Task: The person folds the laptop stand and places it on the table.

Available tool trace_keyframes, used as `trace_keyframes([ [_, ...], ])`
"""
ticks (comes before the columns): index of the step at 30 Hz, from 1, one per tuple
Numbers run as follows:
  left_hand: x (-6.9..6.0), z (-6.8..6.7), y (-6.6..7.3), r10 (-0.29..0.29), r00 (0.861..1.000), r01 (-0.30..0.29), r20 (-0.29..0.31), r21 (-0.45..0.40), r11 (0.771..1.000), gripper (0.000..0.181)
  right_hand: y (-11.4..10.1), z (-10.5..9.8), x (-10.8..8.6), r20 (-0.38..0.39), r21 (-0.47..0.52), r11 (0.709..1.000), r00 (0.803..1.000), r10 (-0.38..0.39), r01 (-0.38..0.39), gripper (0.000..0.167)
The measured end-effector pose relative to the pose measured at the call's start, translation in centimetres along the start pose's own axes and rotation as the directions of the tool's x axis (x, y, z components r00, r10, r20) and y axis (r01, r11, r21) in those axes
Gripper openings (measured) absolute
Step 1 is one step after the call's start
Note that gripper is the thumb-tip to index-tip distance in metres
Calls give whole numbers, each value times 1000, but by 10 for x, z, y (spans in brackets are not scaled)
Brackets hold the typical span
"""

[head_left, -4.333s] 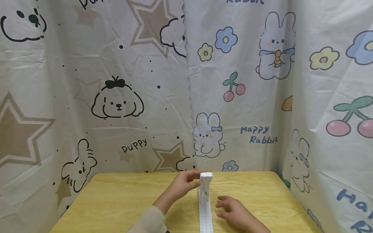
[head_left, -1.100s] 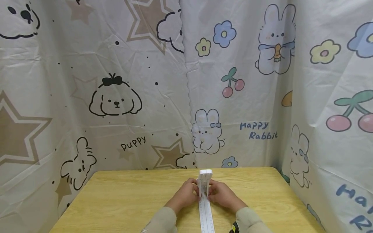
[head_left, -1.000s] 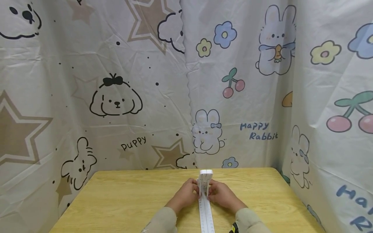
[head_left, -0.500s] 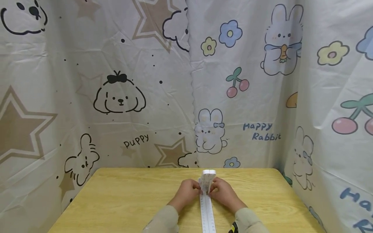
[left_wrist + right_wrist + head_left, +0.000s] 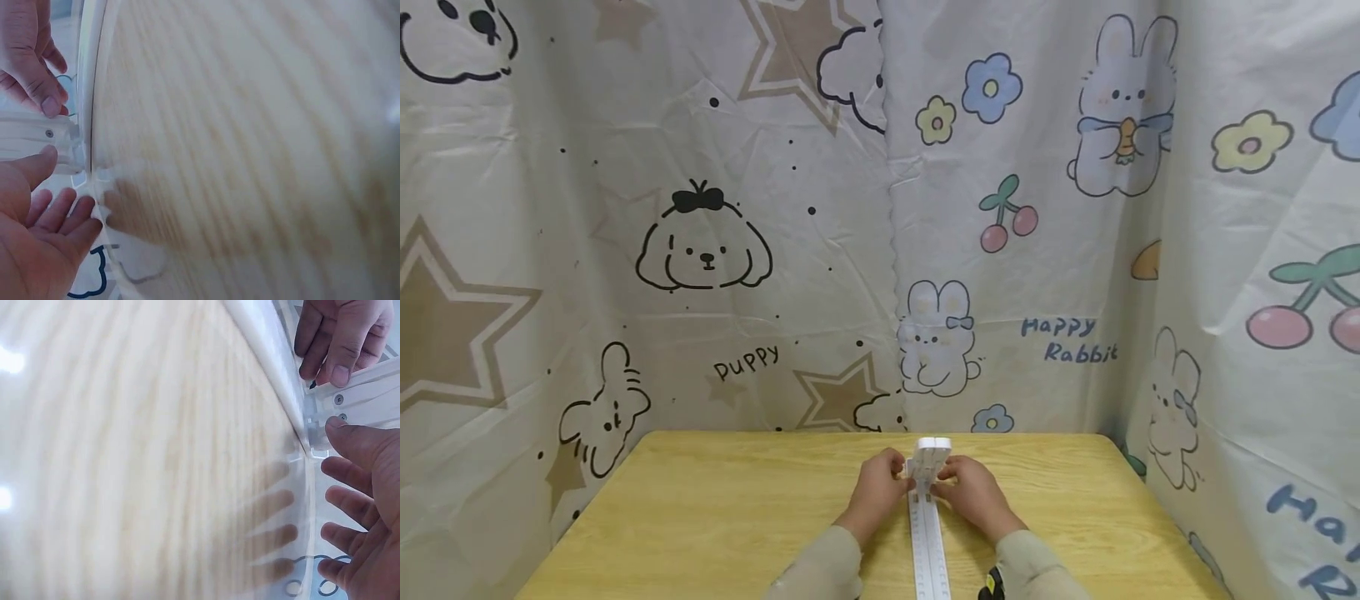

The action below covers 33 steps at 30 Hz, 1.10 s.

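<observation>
A long white plastic strip [image 5: 928, 542] with small marks along its edges lies lengthwise on the table. At its far end a white upright part [image 5: 932, 454] stands. My left hand [image 5: 880, 483] is at the left of this upright and my right hand [image 5: 973, 492] at its right. In the left wrist view, the left thumb [image 5: 40, 164] touches the white piece, with the other fingers spread apart from it. The right wrist view shows the right thumb [image 5: 350, 434] on the piece beside small screws [image 5: 339, 400], the other fingers loose below. The exact contact behind the upright is hidden.
The wooden table [image 5: 737, 517] has a light wood grain and rounded far corners. Printed curtains [image 5: 820, 250] with puppies, rabbits and flowers hang behind it and at both sides. A black and yellow item [image 5: 992, 583] shows by the right cuff.
Earliest, my left hand was at the upright's top and my right hand apart. Both then came to its lower sides. Since then the upright's side legs have shifted and the left hand has risen slightly.
</observation>
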<state>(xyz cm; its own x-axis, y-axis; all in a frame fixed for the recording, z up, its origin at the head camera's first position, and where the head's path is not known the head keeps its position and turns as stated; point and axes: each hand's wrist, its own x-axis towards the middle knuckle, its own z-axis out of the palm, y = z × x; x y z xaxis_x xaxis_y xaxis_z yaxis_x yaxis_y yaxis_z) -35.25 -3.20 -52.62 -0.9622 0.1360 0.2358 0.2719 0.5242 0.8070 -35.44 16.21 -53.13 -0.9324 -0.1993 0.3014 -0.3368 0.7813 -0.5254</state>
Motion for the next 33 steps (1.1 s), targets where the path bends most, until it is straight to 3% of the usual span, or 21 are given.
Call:
trace_keyframes([
  [3,3,-2,2,29,999,-28,31,-44,999,30,0,2,2,-18,37,999,1000,-17,18,12],
  [8,7,-2,2,91,993,-87,81,-45,995,21,2,5,4,-55,100,994,998,-33,38,15],
  [16,8,-2,1,119,989,-116,90,-42,992,14,2,5,8,-89,194,981,996,-9,26,21],
  [25,7,-6,-7,50,993,-38,105,-110,993,10,5,0,9,60,316,949,998,-20,1,13],
  [33,9,-12,-13,43,985,-18,167,-146,989,15,12,-4,10,153,399,917,986,-66,-1,12],
])
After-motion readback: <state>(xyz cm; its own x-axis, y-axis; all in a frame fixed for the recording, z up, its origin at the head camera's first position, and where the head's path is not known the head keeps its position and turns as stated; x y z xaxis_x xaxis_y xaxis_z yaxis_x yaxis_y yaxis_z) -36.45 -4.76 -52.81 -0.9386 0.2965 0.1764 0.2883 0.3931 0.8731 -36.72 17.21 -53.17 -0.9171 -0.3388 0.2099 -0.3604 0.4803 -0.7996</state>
